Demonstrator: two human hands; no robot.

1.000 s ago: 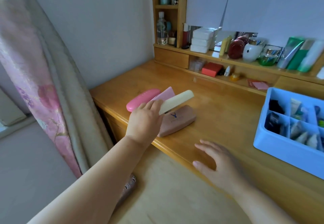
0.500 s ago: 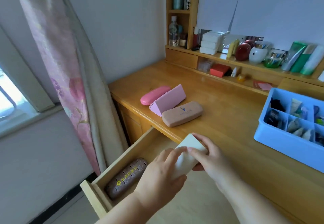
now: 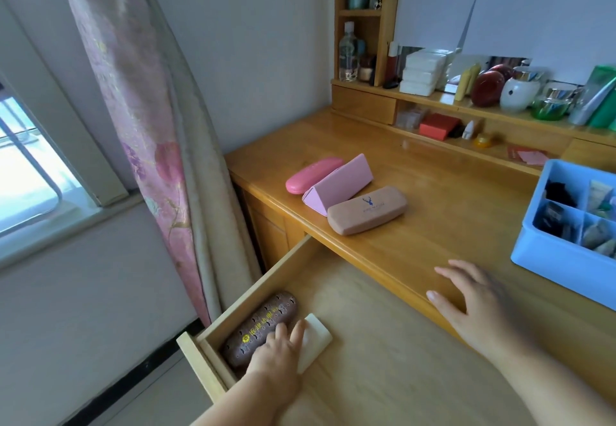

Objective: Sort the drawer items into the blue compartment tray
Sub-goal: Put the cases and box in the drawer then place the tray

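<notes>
Wooden desk point(image 3: 416, 242), drawer point(image 3: 383, 342) pulled open below it. Blue compartment tray point(image 3: 550, 259) sat at the desk's right, partly filled. Right hand point(image 3: 473, 305) hovered over the desk edge, fingers spread, holding nothing. Left hand point(image 3: 276, 349) lay with straight fingers on the cream case point(image 3: 316, 339) inside the drawer, beside a brown glasses case point(image 3: 256, 322).

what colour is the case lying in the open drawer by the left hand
Dark brown case with small black marks and yellow lettering, seen in the head view.

One head-worn wide view looks forward and down, close over the open drawer point(image 3: 383, 342).
</notes>
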